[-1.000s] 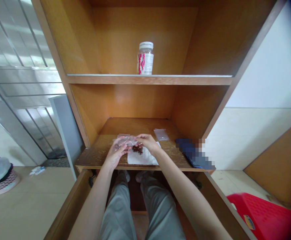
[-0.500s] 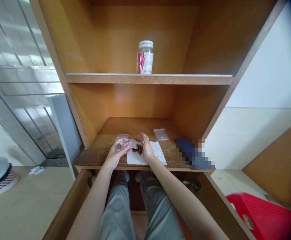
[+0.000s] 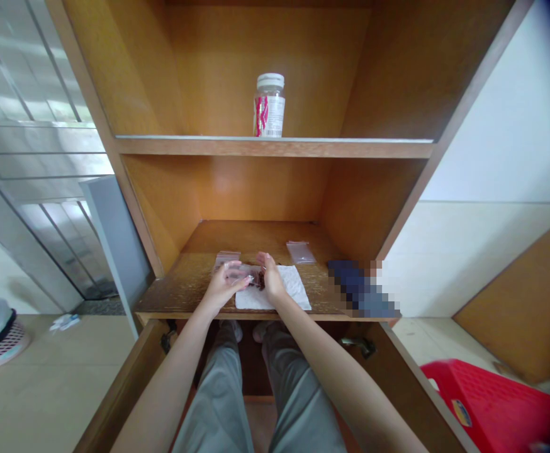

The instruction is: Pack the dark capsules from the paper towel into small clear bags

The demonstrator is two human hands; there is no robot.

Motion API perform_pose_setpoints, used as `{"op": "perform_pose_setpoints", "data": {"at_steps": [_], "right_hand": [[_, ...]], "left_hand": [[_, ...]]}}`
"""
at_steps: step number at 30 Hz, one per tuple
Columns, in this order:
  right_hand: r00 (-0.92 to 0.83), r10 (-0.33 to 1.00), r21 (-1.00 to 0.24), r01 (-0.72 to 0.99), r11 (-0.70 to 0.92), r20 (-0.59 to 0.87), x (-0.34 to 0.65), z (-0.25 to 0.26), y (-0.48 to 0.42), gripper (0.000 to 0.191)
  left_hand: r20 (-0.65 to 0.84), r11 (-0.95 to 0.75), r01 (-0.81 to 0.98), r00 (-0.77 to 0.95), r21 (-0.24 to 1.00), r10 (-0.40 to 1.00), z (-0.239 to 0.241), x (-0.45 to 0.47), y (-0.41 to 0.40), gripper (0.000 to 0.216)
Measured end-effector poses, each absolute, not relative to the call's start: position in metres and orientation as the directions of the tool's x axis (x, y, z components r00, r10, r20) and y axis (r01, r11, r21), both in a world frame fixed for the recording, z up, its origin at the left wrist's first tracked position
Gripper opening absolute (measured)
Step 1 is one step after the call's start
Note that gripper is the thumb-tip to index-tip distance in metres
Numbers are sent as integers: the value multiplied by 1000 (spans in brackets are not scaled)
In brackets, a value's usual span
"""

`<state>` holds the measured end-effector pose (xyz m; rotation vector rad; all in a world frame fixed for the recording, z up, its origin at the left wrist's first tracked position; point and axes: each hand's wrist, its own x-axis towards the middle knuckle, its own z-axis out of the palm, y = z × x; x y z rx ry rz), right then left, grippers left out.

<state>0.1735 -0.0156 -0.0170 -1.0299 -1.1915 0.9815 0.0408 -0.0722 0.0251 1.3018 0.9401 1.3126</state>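
My left hand (image 3: pixel 217 289) is closed on a small clear plastic bag (image 3: pixel 241 275), held low at the left side of a white paper sheet (image 3: pixel 296 286). Dark brown small pieces (image 3: pixel 261 280) lie on the sheet between the bag and my right hand (image 3: pixel 272 281). That right hand is open, fingers stretched out, its palm turned toward the pieces, close against them. Whether any pieces are inside the bag is hard to make out. Behind the left hand lies another clear zip bag (image 3: pixel 228 256), partly hidden.
A flat clear zip bag (image 3: pixel 301 252) lies behind the sheet on the wooden shelf (image 3: pixel 251 233). To the right is a dark blue item (image 3: pixel 350 280), partly pixelated. A white-capped jar (image 3: pixel 269 106) stands on the upper shelf. Below, two cabinet doors hang open; a red basket (image 3: pixel 492 402) is at lower right.
My right hand has shifted slightly left, and the bag in my left hand has come closer to it, narrowing the gap around the dark pieces. The whole view has moved a little.
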Motion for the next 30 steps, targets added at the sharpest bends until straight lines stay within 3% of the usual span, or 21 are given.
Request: {"op": "perform_pose_setpoints", "data": {"at_steps": [6, 11, 22, 30], "right_hand": [[109, 966, -966, -83, 244, 234, 174, -15, -16, 48], [119, 958, -961, -69, 269, 260, 174, -13, -19, 45], [125, 876, -881, 148, 448, 466, 179, 0, -32, 23], [42, 859, -860, 48, 508, 510, 179, 12, -41, 16]], "left_hand": [[211, -201, -104, 98, 974, 973, 26, 41, -71, 50], [209, -194, -183, 71, 964, 975, 25, 39, -75, 50], [208, -193, -165, 76, 967, 975, 26, 32, -80, 49], [246, -217, -190, 148, 958, 958, 28, 32, -81, 53]]}}
